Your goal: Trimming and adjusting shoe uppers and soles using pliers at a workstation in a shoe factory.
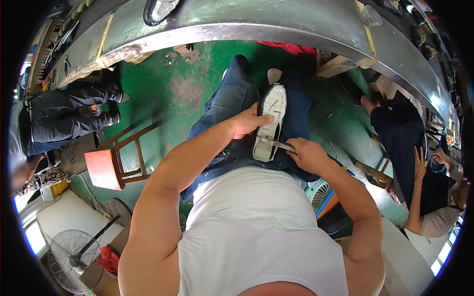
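A shoe upper [271, 104] lies bottom up across my thighs, its pale underside facing me and a dark stitched-looking edge round it. My left hand [248, 122] grips it from the left side, thumb pressed on the pale underside. In my right hand [308, 157] is a slim metal hand tool that looks like pincers [277, 143]. Its far end rests at the left edge of the shoe, just below my left thumb, and its shaft crosses the underside. My right fingers are closed round the near end of the tool.
A metal-topped bench [222, 34] curves across the far side, with another shoe [159, 11] on it. A wooden stool [106, 167] stands at left. A person [69, 116] is at the left, another [402, 148] at the right. A fan [74, 259] is at lower left.
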`<action>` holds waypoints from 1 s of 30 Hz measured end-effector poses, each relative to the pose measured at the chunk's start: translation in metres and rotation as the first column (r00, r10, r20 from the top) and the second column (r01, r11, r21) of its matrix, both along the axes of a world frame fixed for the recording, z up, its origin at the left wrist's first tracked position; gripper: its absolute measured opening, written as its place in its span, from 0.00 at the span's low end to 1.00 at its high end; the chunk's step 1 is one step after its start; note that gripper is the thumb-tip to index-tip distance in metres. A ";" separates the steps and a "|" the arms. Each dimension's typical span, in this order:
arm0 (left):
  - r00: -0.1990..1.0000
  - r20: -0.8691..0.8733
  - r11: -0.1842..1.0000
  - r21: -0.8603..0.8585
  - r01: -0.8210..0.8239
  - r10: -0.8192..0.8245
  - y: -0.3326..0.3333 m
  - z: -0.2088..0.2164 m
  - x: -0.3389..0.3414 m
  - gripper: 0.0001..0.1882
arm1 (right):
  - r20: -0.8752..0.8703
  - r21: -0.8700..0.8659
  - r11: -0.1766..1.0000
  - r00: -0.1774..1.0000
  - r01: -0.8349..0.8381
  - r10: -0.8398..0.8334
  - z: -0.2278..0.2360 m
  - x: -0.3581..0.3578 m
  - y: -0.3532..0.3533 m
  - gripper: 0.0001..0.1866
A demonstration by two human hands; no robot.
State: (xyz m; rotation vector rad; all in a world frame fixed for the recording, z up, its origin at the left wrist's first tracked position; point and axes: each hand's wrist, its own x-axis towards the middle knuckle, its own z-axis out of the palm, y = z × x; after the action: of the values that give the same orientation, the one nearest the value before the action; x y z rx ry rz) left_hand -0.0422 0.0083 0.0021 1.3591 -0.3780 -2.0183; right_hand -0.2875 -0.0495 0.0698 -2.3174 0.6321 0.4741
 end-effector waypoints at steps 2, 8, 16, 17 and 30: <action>0.998 0.063 0.994 -0.107 0.035 -0.028 0.005 -0.007 -0.005 0.45 | 0.220 0.008 0.993 0.969 0.116 -0.115 -0.011 -0.017 0.011 0.13; 0.875 0.394 0.916 -0.162 0.368 -0.282 0.042 0.016 -0.009 0.51 | -0.093 0.128 0.978 0.984 0.166 -0.155 -0.017 -0.024 -0.002 0.14; 0.963 0.241 0.953 -0.244 0.178 -0.118 0.049 0.003 -0.021 0.51 | -0.192 0.333 0.927 0.975 0.172 -0.112 0.022 -0.019 -0.036 0.16; 0.964 0.241 0.956 -0.239 0.172 -0.113 0.050 0.001 -0.025 0.51 | -0.385 0.411 0.849 0.907 0.332 -0.168 0.031 -0.015 -0.039 0.16; 0.820 0.524 0.832 -0.330 0.445 -0.231 0.057 -0.003 -0.016 0.68 | 0.173 0.070 0.972 0.956 0.227 -0.235 -0.001 0.001 0.022 0.19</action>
State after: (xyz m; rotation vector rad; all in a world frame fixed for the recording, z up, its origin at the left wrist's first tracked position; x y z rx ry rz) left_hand -0.0583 0.0651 -0.0012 1.5397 -1.3130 -1.6889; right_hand -0.2864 -0.0278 0.0692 -2.1745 0.7814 0.1671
